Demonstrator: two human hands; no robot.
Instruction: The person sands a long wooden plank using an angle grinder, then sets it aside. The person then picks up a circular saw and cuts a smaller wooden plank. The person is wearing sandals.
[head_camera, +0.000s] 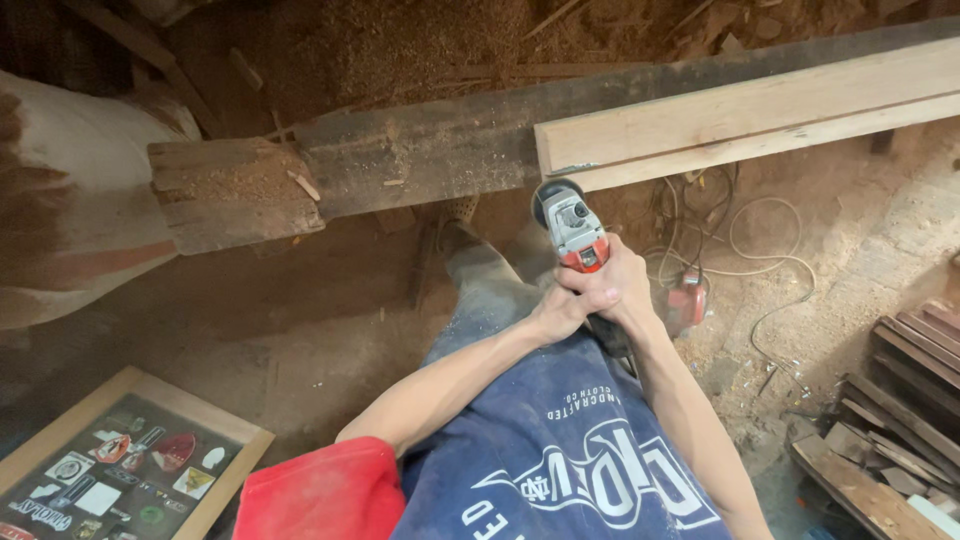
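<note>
While both hands grip it, left hand (562, 308) and right hand (622, 280) fingers clamped on angle grinder (572, 228), just near pale plank (740, 125) end, sawdust floor (860, 240) right.

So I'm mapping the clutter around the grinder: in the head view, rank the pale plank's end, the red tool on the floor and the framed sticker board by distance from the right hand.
From the right hand:
1. Red tool, just right, on the floor.
2. Pale plank, its cut end above on the beam.
3. Framed sticker board, far lower left.
</note>
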